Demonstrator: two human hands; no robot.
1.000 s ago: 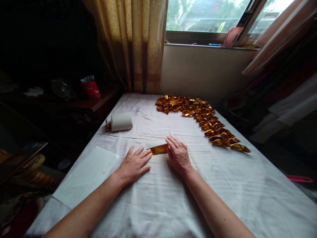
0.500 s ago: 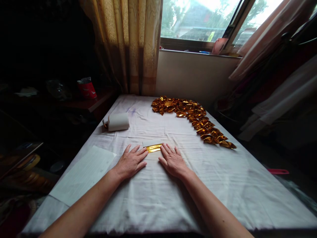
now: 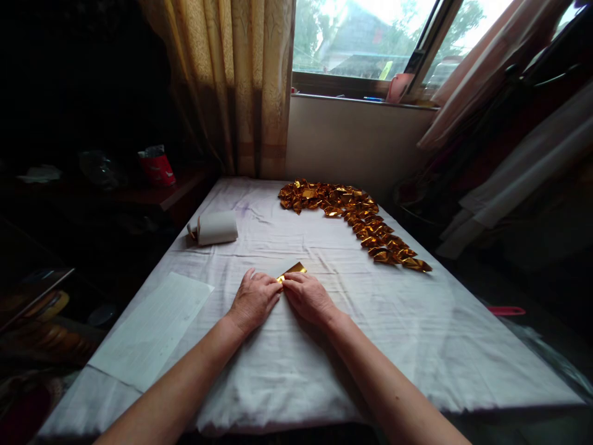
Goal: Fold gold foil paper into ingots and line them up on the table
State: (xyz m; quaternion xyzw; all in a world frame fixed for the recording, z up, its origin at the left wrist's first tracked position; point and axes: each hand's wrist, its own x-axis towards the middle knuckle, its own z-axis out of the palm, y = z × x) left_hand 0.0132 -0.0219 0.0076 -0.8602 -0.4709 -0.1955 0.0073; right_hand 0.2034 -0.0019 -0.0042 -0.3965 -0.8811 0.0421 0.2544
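A small piece of gold foil paper point(image 3: 295, 268) lies on the white cloth between my hands, its far right corner angled up and away from me. My left hand point(image 3: 255, 298) has its fingers closed at the paper's near left edge. My right hand point(image 3: 306, 296) pinches the same near edge, fingertips almost touching those of the left. Most of the strip is hidden under the fingers. Farther back, a curved chain of folded gold foil pieces point(image 3: 365, 224) stretches along the right side of the table.
The table point(image 3: 370, 346) is covered with a wrinkled white cloth. A white roll point(image 3: 217, 227) lies at the left, with a pale sheet of paper point(image 3: 155, 330) nearer me. A dark side table point(image 3: 169, 194) bears a red container point(image 3: 157, 167). Clothes point(image 3: 500, 167) hang at the right.
My hands, which lay flat with fingers spread at the two ends of the gold strip, have come together and closed on its near edge. The paper is now turned at an angle.
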